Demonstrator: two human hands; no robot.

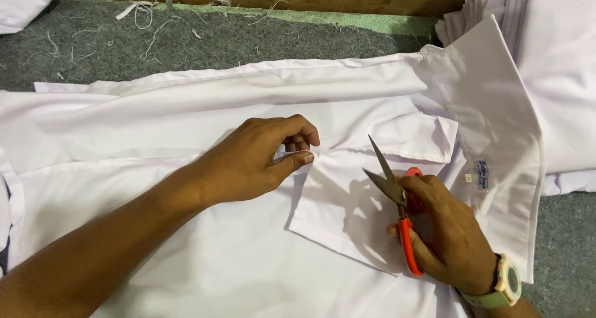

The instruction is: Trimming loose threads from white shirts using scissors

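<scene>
Bare forearms, pale green-strapped watch (506,285) on right wrist

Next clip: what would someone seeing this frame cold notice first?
Orange-handled thread snips, blades open, stand out in the right hand at lower right. At centre, the left hand pinches a fold of the white shirt spread over the grey felt table. A pale green wristwatch also catches the eye.

Your left hand (261,160) pinches thumb against curled fingers, forearm stretched across. Your right hand (444,231) is clenched in a grip, wrist bent inward.
</scene>
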